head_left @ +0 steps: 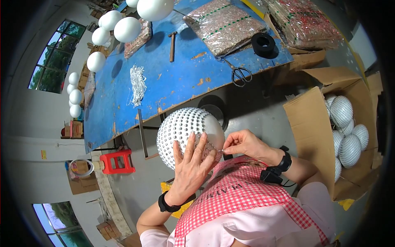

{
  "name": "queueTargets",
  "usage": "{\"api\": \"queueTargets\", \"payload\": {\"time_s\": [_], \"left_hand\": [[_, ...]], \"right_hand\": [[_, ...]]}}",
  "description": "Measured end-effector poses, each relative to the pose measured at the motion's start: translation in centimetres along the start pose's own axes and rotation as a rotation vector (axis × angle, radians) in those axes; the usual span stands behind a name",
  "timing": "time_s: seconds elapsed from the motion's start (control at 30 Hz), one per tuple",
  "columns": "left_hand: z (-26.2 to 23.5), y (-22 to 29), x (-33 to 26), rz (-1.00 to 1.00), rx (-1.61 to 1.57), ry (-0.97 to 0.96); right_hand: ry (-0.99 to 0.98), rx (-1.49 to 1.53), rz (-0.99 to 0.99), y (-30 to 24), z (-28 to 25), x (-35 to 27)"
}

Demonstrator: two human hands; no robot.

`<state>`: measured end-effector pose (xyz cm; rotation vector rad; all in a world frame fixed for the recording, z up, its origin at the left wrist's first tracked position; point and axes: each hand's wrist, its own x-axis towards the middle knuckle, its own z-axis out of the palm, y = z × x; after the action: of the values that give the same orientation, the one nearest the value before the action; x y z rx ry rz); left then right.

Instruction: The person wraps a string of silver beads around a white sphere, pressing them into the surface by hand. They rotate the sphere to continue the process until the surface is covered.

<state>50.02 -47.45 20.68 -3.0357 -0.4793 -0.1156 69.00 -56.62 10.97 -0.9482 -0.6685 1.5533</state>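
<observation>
A large white ball (pixel 214 131) sits against my lap, mostly covered in rows of silver beads; a smooth white patch shows on its right side. My left hand (pixel 190 166) lies on the ball's near side, fingers stretched and spread over the beads. At the ball's lower right edge, my right hand (pixel 242 145) is closed in a pinch on the end of a thin silver bead chain (pixel 219 151). How far the chain runs under my left fingers cannot be made out.
A blue table (pixel 164 82) ahead carries a bundle of silver bead chains (pixel 138 85), a hammer (pixel 172 47), scissors (pixel 238 74), black tape (pixel 263 45) and plastic-wrapped packs (pixel 230 26). White balls (pixel 127 29) hang at left. A carton (pixel 310 136) at right holds several beaded balls (pixel 350 151). A red stool (pixel 117 161) stands left.
</observation>
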Motion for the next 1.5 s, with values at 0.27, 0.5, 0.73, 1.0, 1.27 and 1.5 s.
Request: {"api": "queueTargets", "payload": {"time_s": [0.27,0.5,0.73,1.0,1.27,1.5], "left_hand": [[0.2,0.1,-0.2,-0.006,-0.010,-0.006],[0.3,0.2,-0.1,-0.009,-0.017,0.009],[0.5,0.2,-0.1,-0.002,0.004,0.013],[0.2,-0.3,-0.1,-0.009,-0.003,0.019],[-0.8,-0.2,0.4,0.007,0.031,-0.012],[-1.0,0.5,-0.3,0.035,0.114,-0.020]], "right_hand": [[-0.123,0.002,0.178,0.3,-0.8,0.4],[0.038,-0.515,-0.069,-1.4,0.9,-0.6],[0.036,-0.541,-0.008,-0.7,0.3,-0.5],[-0.062,-0.144,-0.010,0.6,-0.8,0.4],[-0.010,-0.141,-0.049,1.6,-0.7,1.0],[0.064,-0.275,-0.132,0.8,0.2,0.7]]}}
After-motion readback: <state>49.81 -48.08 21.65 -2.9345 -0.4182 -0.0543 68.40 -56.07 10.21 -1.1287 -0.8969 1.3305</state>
